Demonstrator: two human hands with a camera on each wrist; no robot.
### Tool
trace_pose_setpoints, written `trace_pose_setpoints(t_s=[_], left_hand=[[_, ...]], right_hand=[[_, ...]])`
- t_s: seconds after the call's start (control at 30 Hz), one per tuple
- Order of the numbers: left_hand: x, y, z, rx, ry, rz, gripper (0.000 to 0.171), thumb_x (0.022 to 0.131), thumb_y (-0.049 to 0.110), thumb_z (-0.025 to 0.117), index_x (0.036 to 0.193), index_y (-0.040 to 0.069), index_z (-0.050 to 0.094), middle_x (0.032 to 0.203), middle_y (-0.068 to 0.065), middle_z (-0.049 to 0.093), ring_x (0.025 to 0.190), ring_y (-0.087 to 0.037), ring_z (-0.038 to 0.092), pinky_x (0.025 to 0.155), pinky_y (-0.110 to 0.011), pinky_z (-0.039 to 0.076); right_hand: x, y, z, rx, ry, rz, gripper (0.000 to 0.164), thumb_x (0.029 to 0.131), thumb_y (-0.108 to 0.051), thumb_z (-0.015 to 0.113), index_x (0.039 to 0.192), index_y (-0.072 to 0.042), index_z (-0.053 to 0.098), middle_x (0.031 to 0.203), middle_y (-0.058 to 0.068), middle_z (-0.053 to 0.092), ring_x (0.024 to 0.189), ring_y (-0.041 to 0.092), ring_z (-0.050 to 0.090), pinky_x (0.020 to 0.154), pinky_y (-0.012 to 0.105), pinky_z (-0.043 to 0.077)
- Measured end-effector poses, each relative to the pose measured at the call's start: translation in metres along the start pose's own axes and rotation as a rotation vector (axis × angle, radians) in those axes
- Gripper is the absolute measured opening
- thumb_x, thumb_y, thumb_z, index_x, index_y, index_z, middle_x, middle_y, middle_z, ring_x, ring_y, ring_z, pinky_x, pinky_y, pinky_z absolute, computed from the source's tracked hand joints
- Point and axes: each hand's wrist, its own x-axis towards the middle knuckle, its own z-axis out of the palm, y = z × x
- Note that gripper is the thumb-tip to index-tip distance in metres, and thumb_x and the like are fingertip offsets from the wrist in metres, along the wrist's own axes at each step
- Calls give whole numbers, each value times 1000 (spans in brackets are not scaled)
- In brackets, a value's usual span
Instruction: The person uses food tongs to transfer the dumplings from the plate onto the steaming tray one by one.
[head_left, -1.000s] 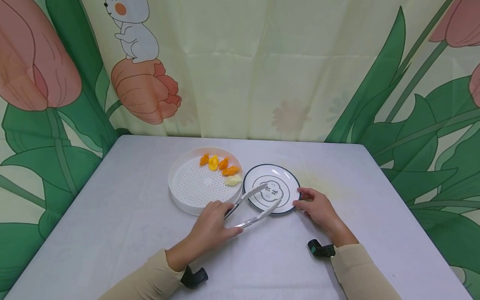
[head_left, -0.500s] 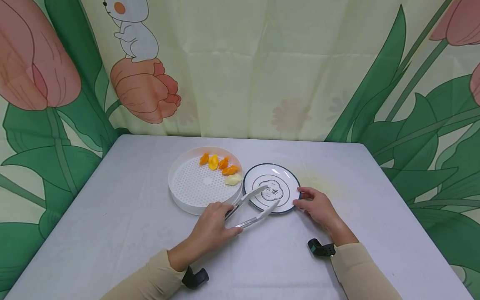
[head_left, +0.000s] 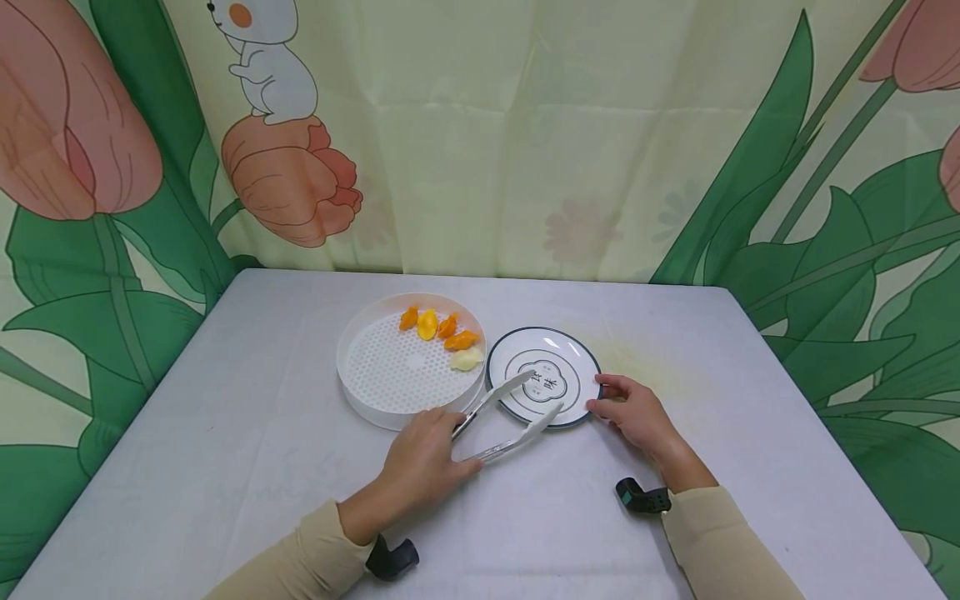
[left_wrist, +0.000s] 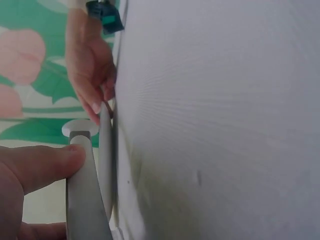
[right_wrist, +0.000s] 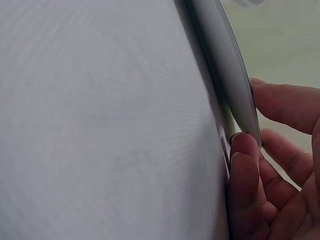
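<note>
My left hand [head_left: 423,458] holds a pair of metal tongs [head_left: 501,450] with white tips, the thumb along one arm. The tong arms stand apart, their tips over the plate with nothing between them. My right hand [head_left: 637,419] pinches the right rim of a white, dark-edged plate [head_left: 577,367] with printed characters in its middle. In the right wrist view the thumb lies on the upper face of the plate [right_wrist: 232,75] and fingers reach under its edge. From the left wrist view, a tong arm [left_wrist: 86,195] is close up and the plate [left_wrist: 105,155] appears edge-on.
Left of the plate, close against it, stands a round white tray [head_left: 375,408] with a perforated bottom. Several orange and yellow pieces [head_left: 427,325] and one pale piece [head_left: 467,359] lie along its far right side. A white cloth [head_left: 247,467] covers the table, and a printed curtain hangs behind.
My left hand has lowered very slightly toward me, and the tong tips stand a little wider apart than half a second ago. The right hand, plate and tray stay put.
</note>
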Motion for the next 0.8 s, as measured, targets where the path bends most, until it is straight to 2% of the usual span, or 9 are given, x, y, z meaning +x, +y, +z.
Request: trace_pose_setpoints(t_s=[0.13, 0.5, 0.8], left_hand=[[-1, -1, 1, 7, 12, 0, 57, 71, 34, 90, 112, 2, 69, 99, -8, 66, 91, -27, 61, 74, -41, 50], [-1, 2, 1, -15, -26, -53, 61, 72, 34, 90, 117, 0, 66, 112, -12, 66, 104, -29, 59, 82, -45, 51], [1, 4, 3, -11, -6, -64, 66, 70, 39, 91, 116, -1, 65, 100, -9, 62, 86, -22, 54, 67, -35, 46]], right_hand=[[0, -1, 0, -1, 4, -4, 60, 92, -21, 72, 145, -4, 50, 130, 19, 52, 96, 27, 55, 76, 29, 49], [-1, -1, -1, -10, -1, 8, 61, 92, -22, 73, 145, -5, 50, 130, 19, 52, 96, 26, 55, 76, 29, 48], [1, 0, -1, -15, 0, -8, 61, 92, -21, 73, 145, -4, 49, 131, 20, 52, 96, 26, 56, 76, 29, 49]])
